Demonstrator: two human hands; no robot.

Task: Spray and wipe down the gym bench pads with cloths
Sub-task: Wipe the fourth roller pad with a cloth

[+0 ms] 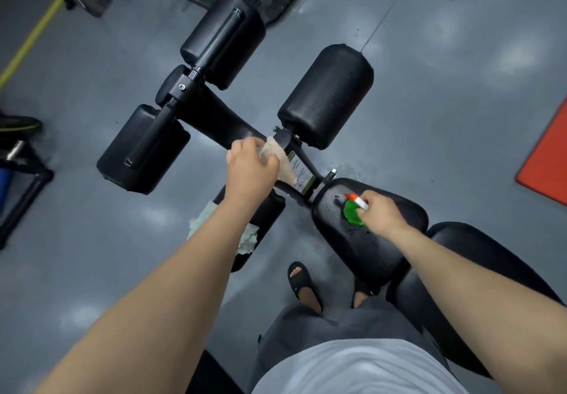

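A crumpled pale green cloth (247, 240) is draped over a black padded roller (267, 212). A wrinkled beige cloth (283, 162) is gripped in the curled fingers of the left hand (250, 166) against the black metal frame (302, 165). A translucent green spray bottle (352, 214) is clasped by the right hand (382, 212) over the glossy black seat pad (356, 249), which is beaded with droplets.

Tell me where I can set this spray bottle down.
Bare: the near half of the seat pad, below the spray bottle in your right hand, though wet. Crowded: the frame joint, where your left hand holds a beige cloth, and the roller pad under a green cloth.
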